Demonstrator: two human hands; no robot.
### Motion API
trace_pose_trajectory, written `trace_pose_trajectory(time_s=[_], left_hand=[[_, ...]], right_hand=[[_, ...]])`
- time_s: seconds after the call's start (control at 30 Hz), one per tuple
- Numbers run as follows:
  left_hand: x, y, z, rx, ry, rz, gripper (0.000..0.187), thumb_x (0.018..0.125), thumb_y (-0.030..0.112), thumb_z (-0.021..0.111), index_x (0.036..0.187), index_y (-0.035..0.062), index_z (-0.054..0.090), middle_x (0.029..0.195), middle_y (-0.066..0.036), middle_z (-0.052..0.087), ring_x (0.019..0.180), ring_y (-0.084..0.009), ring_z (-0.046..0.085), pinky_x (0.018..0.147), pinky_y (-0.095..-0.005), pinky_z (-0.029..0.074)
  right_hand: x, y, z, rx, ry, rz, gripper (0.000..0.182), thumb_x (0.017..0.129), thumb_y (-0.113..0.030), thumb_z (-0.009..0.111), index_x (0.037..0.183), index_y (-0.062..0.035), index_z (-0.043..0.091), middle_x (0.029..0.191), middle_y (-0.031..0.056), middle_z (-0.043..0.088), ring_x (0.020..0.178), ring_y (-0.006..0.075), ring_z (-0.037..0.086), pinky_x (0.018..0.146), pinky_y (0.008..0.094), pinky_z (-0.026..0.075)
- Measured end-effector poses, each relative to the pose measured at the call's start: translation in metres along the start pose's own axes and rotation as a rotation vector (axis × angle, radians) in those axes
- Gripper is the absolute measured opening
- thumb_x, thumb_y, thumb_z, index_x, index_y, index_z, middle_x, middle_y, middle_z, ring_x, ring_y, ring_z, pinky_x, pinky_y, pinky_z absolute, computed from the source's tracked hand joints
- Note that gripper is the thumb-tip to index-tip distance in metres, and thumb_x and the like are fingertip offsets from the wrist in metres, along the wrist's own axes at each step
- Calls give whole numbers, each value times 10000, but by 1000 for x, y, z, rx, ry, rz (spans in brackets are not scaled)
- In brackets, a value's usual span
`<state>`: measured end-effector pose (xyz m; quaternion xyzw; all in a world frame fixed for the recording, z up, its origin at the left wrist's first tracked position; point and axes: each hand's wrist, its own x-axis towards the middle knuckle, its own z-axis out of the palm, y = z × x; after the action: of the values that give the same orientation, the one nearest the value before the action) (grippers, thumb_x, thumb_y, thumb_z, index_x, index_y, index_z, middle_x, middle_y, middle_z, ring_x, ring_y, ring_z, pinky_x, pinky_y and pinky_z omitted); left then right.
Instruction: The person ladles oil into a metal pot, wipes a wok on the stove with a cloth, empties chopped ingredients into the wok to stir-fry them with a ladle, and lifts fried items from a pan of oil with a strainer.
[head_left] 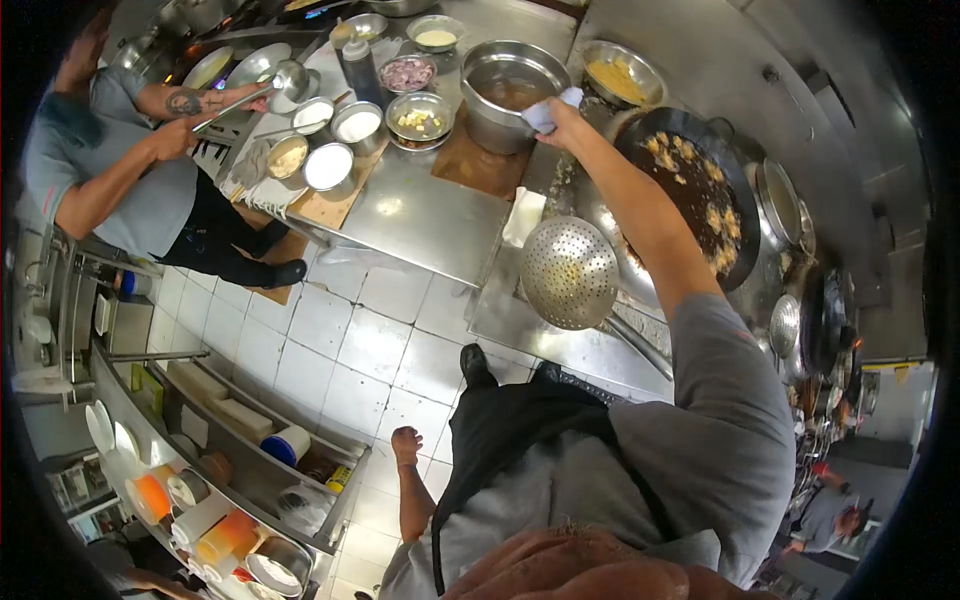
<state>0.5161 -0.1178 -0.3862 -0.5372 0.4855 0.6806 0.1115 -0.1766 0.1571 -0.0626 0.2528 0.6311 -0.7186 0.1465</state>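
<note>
My right hand [556,113] reaches forward and grips a white cloth [542,112] against the rim of a large steel pot [490,110] that holds brownish liquid. My left hand [405,443] hangs at my side above the tiled floor, holding nothing, its fingers loose. Under my right arm lies a round perforated skimmer [570,272], resting at the edge of the stove. To its right, a big black wok [690,190] holds dark oil with several pale pieces frying in it.
A steel counter [420,215] carries several bowls of ingredients and sauces. At the far left a co-worker [130,170] holds a ladle [290,78] over them. A bowl of yellow food [618,72] stands behind the wok. Shelves with containers [230,470] run along the lower left.
</note>
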Motion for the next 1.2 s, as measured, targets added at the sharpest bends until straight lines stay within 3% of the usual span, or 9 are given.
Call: trace_pose_trajectory(time_s=[0.13, 0.2, 0.33, 0.4, 0.5, 0.7, 0.8, 0.93, 1.2], left_hand=[[33, 32, 18, 277, -114, 67, 132, 874, 56, 495, 842, 32, 620, 743, -83, 624, 545, -175, 598, 426, -267, 439], [66, 54, 25, 696, -39, 558, 136, 877, 80, 541, 784, 39, 631, 746, -102, 644, 631, -165, 619, 550, -285, 493], [-62, 236, 109, 117, -20, 673, 128, 951, 163, 564, 965, 44, 610, 965, -89, 666, 811, -150, 617, 704, -304, 505], [-120, 292, 154, 0, -142, 727, 152, 974, 162, 556, 1056, 37, 585, 1044, -82, 647, 843, -160, 617, 739, -292, 509], [-186, 317, 218, -17, -531, 704, 169, 973, 175, 577, 1073, 40, 590, 1060, -89, 647, 878, -163, 616, 764, -299, 518], [-241, 238, 318, 66, -1305, 253, 368, 1003, 329, 512, 1258, 65, 514, 1219, -61, 589, 994, -164, 590, 776, -300, 502], [-317, 210, 350, 292, -1237, -48, 484, 1028, 377, 445, 1373, 38, 427, 1156, -44, 588, 963, -184, 588, 831, -343, 483], [-318, 129, 372, 599, -1474, 250, 402, 1005, 221, 527, 1303, -39, 455, 1155, -69, 602, 994, -131, 576, 851, -286, 466], [-431, -24, 425, 1060, -1557, 226, 314, 953, 144, 623, 1212, -28, 578, 850, 45, 552, 733, -46, 482, 658, -207, 390]], right_hand=[[-10, -2, -21, 207, -65, -120, 322, 1005, -173, 479, 1308, -77, 428, 1229, 125, 556, 1053, 308, 614, 814, 417, 546], [-71, -7, -38, 195, -175, -98, 244, 994, -126, 498, 1230, -64, 511, 1128, 125, 606, 894, 248, 640, 705, 341, 550], [-177, 40, -109, 386, -591, 3, 279, 961, -301, 603, 1148, -93, 607, 1037, 100, 663, 764, 193, 610, 632, 358, 526], [-221, 84, -134, 475, -463, 89, 418, 925, -437, 618, 1188, -113, 598, 1075, 103, 663, 829, 194, 636, 656, 359, 541], [-281, 136, -163, 821, -649, 226, 644, 903, -628, 499, 1272, -104, 566, 1173, 183, 624, 1047, 323, 618, 853, 465, 524], [-371, 192, -234, 1095, -569, 67, 970, 850, -781, 367, 1387, 22, 445, 1362, 254, 513, 1245, 412, 516, 1064, 514, 396], [-422, 200, -283, 1116, -513, -18, 958, 851, -794, 342, 1348, 13, 485, 1337, 222, 543, 1220, 373, 542, 1065, 471, 405], [-490, 223, -357, 1147, -448, -143, 854, 898, -749, 330, 1273, -17, 559, 1267, 167, 606, 1147, 312, 597, 1017, 440, 456], [-619, 341, -477, 1380, -151, -426, 837, 899, -750, 324, 1247, -35, 584, 1249, 150, 617, 1147, 286, 596, 1028, 433, 445]])
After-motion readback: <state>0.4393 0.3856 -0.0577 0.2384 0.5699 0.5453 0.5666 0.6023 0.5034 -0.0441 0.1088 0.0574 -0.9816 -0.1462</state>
